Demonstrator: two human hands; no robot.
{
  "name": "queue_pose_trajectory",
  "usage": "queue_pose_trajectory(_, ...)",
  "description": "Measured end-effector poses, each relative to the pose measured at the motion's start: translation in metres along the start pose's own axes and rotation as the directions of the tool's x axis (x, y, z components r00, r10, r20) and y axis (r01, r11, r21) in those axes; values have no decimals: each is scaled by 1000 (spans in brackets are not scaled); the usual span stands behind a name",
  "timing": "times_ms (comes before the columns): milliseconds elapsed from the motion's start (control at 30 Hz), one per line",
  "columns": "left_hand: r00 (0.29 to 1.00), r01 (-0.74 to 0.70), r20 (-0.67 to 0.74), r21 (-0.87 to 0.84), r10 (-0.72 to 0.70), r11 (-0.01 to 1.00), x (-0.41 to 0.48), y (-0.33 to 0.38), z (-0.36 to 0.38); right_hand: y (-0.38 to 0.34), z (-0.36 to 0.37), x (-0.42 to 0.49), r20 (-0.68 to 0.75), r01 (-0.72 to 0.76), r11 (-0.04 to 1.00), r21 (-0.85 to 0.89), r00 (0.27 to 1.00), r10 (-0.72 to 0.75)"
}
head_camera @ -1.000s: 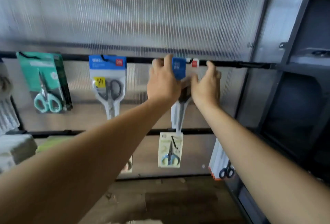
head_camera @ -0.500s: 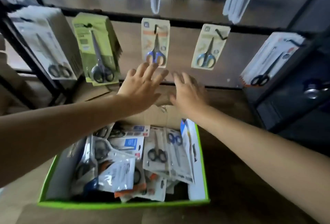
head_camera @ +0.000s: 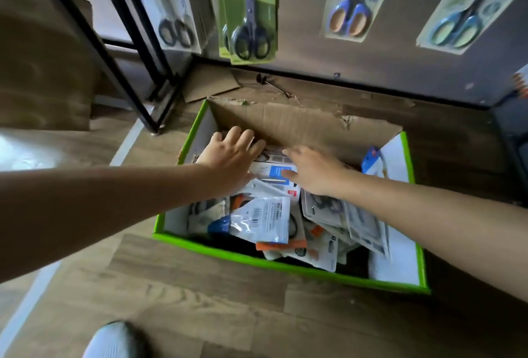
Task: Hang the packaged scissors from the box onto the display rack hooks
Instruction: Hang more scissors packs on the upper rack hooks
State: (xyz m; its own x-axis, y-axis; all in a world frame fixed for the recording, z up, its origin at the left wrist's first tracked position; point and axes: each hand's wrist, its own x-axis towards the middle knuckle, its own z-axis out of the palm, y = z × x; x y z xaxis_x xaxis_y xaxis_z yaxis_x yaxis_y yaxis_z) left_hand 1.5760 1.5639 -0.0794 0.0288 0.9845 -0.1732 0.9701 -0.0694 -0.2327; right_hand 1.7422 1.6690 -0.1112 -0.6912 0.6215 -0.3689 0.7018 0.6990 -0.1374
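Both hands reach into the box (head_camera: 285,267): the left hand (head_camera: 228,154) is spread flat with straight fingers over the far packs, and the right hand (head_camera: 314,170) is also open, its thumb at a blue-and-white pack (head_camera: 275,173) between them. Neither grips anything. A torn cardboard flap (head_camera: 300,123) leans over the far side just beyond the fingertips. Behind it stands the rack (head_camera: 134,43), its low row carrying a green pack (head_camera: 248,12) and other hung scissors, their tops cut off by the frame edge. A white shoe tip (head_camera: 114,340) shows on the wood floor (head_camera: 200,300). Both forearms cover parts of the pile, and whether the palms press down is unclear. The packaged scissors (head_camera: 263,220) lie jumbled in the box, mostly clear or white cards with orange, blue and black handles.
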Motion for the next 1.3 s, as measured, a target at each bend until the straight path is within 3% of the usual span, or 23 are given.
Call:
queue_pose_trajectory(167, 997, -4, 80, -39, 7, 999, -9, -11, 20, -6, 0, 10, 59, 104, 994, 20, 993, -105)
queue_pose_trajectory(367, 954, 183, 268, -163, -135, 970, -25, -25, 39, -34, 18, 8, 102, 145, 989, 38, 984, -148)
queue_pose_trajectory(467, 942, 165, 318, -165, -106, 972, -30, -25, 41, -46, 20, 17, 83, 115, 979, 165, 988, -130)
queue_pose_trajectory(567, 922, 157, 382, -237, -56, 959, -33, -16, 39, -47, 23, 22, 74, 125, 976, 177, 988, -139)
queue_pose_trajectory(667, 916, 71, 400, -244, 34, 967, -36, -7, 39, -41, 18, 25, 84, 123, 972, 198, 986, -142)
queue_pose_trajectory(833, 942, -175, 267, -126, 204, 976, -34, 0, 44, -13, 7, 25, 149, -37, 992, 119, 989, 19)
queue_pose_trajectory(933, 931, -243, 259, -82, 256, 967, -29, 6, 42, 0, 3, 24, 139, -74, 979, 188, 989, 48)
queue_pose_trajectory(1133, 898, -384, 228, -9, 376, 923, -20, 29, 41, 2, -8, 22, 192, -190, 857, 479, 975, 109)
queue_pose_trajectory(1233, 879, -335, 276, -224, 389, 915, -13, 16, 35, 3, -8, 17, 226, -228, 731, 643, 969, 103)
queue_pose_trajectory(1300, 912, -231, 233, -392, 339, 891, -7, 0, 28, 7, -8, 15, 231, -214, 617, 757, 971, 54)
